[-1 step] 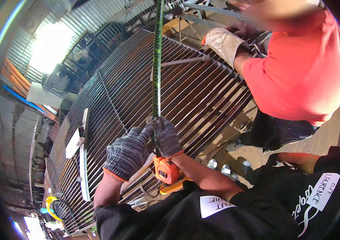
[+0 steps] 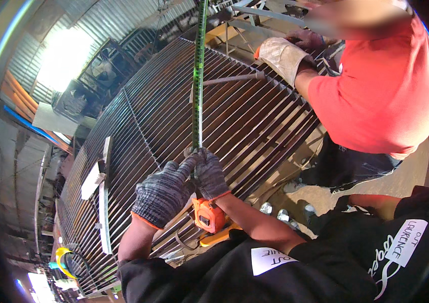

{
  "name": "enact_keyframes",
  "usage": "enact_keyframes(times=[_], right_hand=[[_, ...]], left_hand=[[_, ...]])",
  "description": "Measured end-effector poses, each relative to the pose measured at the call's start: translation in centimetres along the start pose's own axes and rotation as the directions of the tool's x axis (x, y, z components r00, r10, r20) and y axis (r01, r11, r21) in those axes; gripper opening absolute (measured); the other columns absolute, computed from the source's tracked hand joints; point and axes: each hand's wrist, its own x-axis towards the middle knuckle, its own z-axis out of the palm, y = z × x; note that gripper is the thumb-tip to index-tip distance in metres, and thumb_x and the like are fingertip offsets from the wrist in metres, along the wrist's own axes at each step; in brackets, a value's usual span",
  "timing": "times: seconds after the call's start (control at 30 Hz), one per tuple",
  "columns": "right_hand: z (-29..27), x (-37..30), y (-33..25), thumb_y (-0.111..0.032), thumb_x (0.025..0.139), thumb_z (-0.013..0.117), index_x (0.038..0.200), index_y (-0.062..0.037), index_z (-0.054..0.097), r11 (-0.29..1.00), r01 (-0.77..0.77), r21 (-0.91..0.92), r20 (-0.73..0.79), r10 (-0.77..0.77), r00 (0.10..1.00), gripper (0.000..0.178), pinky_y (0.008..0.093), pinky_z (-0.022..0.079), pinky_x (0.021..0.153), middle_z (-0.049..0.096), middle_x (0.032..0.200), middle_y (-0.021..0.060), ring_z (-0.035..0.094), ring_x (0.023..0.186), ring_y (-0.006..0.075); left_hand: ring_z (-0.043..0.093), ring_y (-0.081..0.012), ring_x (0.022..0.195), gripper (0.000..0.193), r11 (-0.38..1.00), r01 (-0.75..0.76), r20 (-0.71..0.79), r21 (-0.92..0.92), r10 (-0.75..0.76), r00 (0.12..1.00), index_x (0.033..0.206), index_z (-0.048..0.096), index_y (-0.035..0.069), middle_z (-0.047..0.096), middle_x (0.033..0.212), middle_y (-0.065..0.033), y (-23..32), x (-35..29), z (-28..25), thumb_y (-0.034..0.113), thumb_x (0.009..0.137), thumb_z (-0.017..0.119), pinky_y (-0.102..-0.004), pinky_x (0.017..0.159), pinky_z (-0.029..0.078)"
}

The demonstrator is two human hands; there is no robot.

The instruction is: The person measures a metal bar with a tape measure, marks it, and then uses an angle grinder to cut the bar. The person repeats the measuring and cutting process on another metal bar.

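Note:
My left hand (image 2: pixel 160 196) wears a grey knitted glove with an orange cuff. Its fingers are closed and meet my right hand at the blade of a tape measure. In a matching glove, my right hand (image 2: pixel 210 172) is wrapped around the lower end of that blade. The green-marked tape blade (image 2: pixel 199 91) runs straight away from me, past the top edge of the view. Just below my right hand is the orange tape measure case (image 2: pixel 209 216). Under both hands lies a large grating of parallel dark metal bars (image 2: pixel 255 132).
A metal bar with an end piece (image 2: pixel 234 79) lies across the grating. Pale metal strips (image 2: pixel 104 217) rest on its left side. A co-worker in a red shirt (image 2: pixel 376 91) leans over the far right, a gloved hand (image 2: pixel 282 56) at the edge. Someone in black (image 2: pixel 406 232) stands at my right.

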Motion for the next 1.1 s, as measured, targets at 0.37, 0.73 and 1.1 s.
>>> enact_keyframes(times=[0.37,0.73,1.1], right_hand=[[-2.6,3.2,5.1,-0.030,0.091,0.049,0.098,-0.0088,0.055,0.896,0.148,0.418,-0.035,-0.147,0.989,0.023,0.0218,0.044,0.056,0.054,0.082,-0.0027,0.051,0.067,0.0083],[-1.2,0.9,0.5,-0.037,0.091,0.046,0.098,-0.0095,0.055,0.961,-0.081,0.263,-0.035,0.093,0.995,0.030,0.0213,0.029,0.032,0.049,0.059,-0.0011,0.038,0.037,0.0073],[-1.5,0.3,0.5,-0.030,0.093,0.044,0.099,-0.0109,0.055,0.942,-0.086,0.325,0.056,0.071,0.996,0.023,0.0213,0.033,0.033,0.054,0.064,0.0003,0.044,0.040,0.0077]], left_hand=[[0.061,-0.0347,0.079,0.048,0.997,-0.057,-0.238,-0.053,0.042,0.970,0.125,0.044,0.017,0.059,0.091,-0.0155,2.2,3.3,1.4,0.040,0.083,0.050,-0.0464,0.064,0.049],[0.054,-0.0368,0.088,0.087,0.698,-0.360,-0.537,-0.619,-0.041,0.843,0.131,0.029,-0.002,0.048,0.112,-0.0252,2.8,-5.0,13.1,0.039,0.067,0.070,-0.0386,0.076,0.046],[0.049,-0.0180,0.102,0.059,0.396,-0.192,-0.367,-0.898,-0.434,0.823,0.128,0.036,0.013,0.046,0.118,-0.0062,4.9,-2.7,22.0,0.027,0.077,0.063,-0.0318,0.088,0.043]])
